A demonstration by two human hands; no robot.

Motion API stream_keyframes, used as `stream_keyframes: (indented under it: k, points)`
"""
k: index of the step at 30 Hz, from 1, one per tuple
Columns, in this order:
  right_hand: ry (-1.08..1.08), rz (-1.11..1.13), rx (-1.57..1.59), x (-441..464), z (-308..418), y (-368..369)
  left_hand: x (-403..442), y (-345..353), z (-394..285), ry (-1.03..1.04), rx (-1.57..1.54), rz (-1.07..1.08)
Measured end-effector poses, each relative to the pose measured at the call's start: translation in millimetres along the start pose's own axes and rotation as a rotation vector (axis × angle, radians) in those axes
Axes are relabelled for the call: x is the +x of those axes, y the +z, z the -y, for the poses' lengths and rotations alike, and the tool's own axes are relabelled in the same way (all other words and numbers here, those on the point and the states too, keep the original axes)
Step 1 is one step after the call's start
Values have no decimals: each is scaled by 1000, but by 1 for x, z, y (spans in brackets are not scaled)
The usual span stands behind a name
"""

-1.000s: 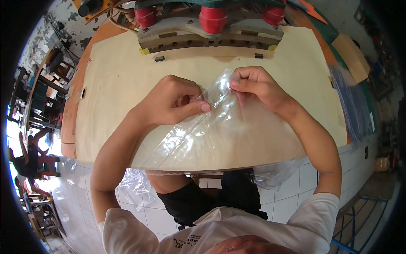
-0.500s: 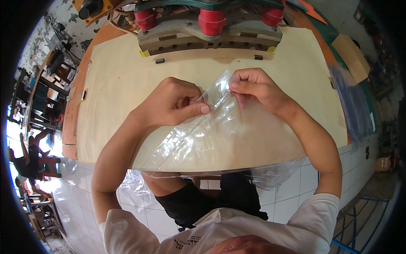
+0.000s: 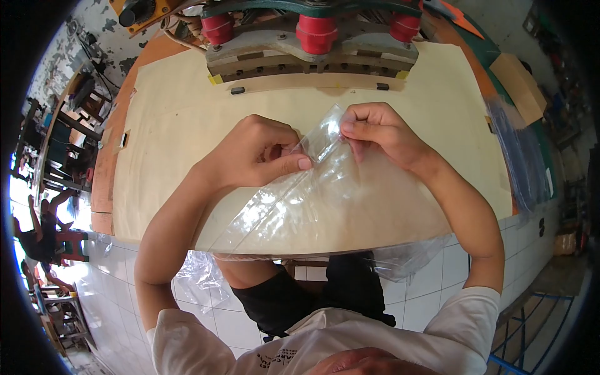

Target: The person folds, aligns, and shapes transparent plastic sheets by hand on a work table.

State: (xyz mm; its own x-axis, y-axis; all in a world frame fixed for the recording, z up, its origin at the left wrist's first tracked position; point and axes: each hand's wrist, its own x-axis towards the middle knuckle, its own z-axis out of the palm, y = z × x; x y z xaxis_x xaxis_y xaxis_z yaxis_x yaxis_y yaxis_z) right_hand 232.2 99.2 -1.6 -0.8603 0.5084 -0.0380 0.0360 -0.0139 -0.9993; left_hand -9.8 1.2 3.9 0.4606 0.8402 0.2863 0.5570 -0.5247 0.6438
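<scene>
A clear plastic sheet (image 3: pixel 281 215) lies slantwise over the table's front part and hangs past its edge. Along its upper left side runs a folded or seamed strip, narrowing to a corner at the top. My left hand (image 3: pixel 269 153) is closed on that side, thumb pressed on top of the plastic. Close to the top corner, my right hand (image 3: pixel 378 131) pinches the sheet between thumb and fingers. The fingertips under the plastic are partly hidden.
A press-like machine (image 3: pixel 309 59) with red cylinders stands at the back of the cream-covered table (image 3: pixel 169 137). At the right edge are stacked bluish plastic sheets (image 3: pixel 519 156) and a cardboard piece (image 3: pixel 519 87). Another person (image 3: pixel 44 231) is far left.
Both hands keep their grip on the plastic sheet and barely move. The view shifts very slightly.
</scene>
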Motion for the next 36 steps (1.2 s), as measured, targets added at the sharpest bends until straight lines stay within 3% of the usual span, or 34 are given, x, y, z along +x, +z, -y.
stream_keyframes:
  k: [14,16,36]
  points:
    - [21,-11,32,0,0,0,0,-1,-9,-118,-32,-46]
    - [29,-27,25,0,0,1,0,-3,-8,-132,12,30]
    - [15,-13,15,0,-2,0,1,1,-8,-107,27,-21]
